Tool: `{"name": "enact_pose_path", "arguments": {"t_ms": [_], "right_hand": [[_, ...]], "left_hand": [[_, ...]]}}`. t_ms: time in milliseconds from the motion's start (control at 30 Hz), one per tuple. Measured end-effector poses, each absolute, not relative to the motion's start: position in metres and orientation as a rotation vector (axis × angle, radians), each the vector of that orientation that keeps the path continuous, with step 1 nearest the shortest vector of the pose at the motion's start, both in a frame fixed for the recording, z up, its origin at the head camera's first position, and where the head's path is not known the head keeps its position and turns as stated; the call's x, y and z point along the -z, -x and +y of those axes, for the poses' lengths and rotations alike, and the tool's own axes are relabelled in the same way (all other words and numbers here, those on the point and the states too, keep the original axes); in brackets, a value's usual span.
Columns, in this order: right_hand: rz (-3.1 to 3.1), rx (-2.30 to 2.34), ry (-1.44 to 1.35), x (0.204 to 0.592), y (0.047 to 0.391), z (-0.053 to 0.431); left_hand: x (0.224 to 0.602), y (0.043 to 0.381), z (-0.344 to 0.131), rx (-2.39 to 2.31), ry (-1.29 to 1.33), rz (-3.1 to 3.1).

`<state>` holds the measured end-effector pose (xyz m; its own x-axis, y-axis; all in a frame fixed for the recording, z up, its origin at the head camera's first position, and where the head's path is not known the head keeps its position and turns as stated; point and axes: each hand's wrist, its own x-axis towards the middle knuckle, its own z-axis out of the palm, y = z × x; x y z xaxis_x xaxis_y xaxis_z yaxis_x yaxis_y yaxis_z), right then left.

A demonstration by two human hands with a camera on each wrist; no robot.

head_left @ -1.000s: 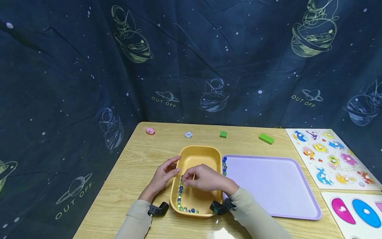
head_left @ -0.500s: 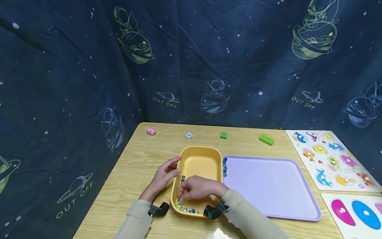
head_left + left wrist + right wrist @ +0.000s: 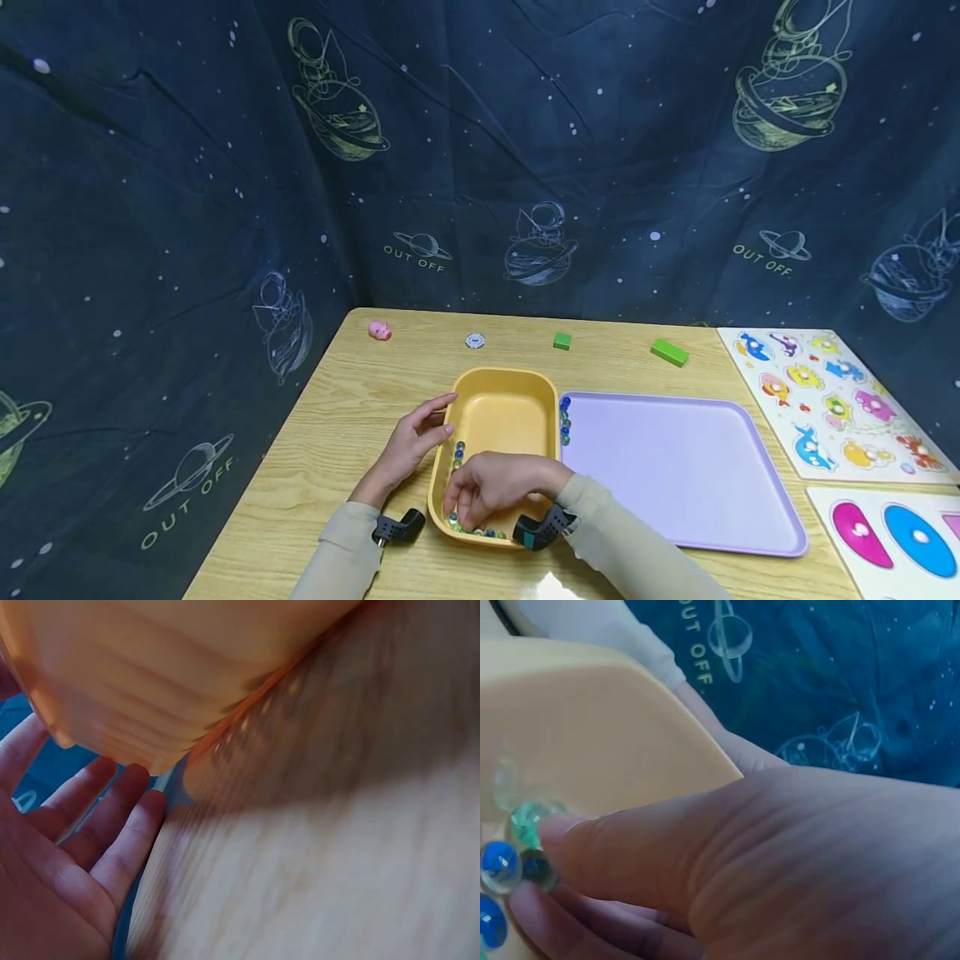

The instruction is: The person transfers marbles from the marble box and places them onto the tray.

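A yellow plastic bin (image 3: 510, 417) stands on the table, with a row of glass marbles (image 3: 459, 454) along its left and near walls. My right hand (image 3: 498, 485) is inside it at the near left corner. In the right wrist view, its thumb and index finger pinch a dark green marble (image 3: 538, 868). Touching or close to it are a light green marble (image 3: 528, 823) and a blue marble (image 3: 500, 862). My left hand (image 3: 408, 442) rests against the bin's left rim, its fingers fairly straight. From the left wrist view, those fingers (image 3: 127, 840) touch the bin's outer wall.
Right of the bin lies a lilac tray (image 3: 675, 475), several marbles (image 3: 565, 421) along its left edge. Behind are a pink pig (image 3: 379, 330), a poker chip (image 3: 475, 340), and green blocks (image 3: 669, 352). Puzzle boards (image 3: 832, 400) lie on the right; a dark cloth hangs behind.
My right hand has moved toward the near left corner of the bin and lower among the marbles. The left hand stays at the rim.
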<state>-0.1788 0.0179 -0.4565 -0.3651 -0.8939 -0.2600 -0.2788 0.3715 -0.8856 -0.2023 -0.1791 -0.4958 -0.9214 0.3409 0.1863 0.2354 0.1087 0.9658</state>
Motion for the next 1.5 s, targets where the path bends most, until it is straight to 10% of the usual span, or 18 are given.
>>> {"name": "enact_pose_path", "arguments": {"t_ms": [1000,1500], "right_hand": [[2.034,1.018,1.308,0.443,0.182,0.028],[2.302,1.480,0.869,0.402,0.192,0.101]], "left_hand": [[0.497,0.202,-0.179,-1.951,-0.527,2.267],[0.493,0.200,-0.177,-1.970,-0.533,2.246]]}}
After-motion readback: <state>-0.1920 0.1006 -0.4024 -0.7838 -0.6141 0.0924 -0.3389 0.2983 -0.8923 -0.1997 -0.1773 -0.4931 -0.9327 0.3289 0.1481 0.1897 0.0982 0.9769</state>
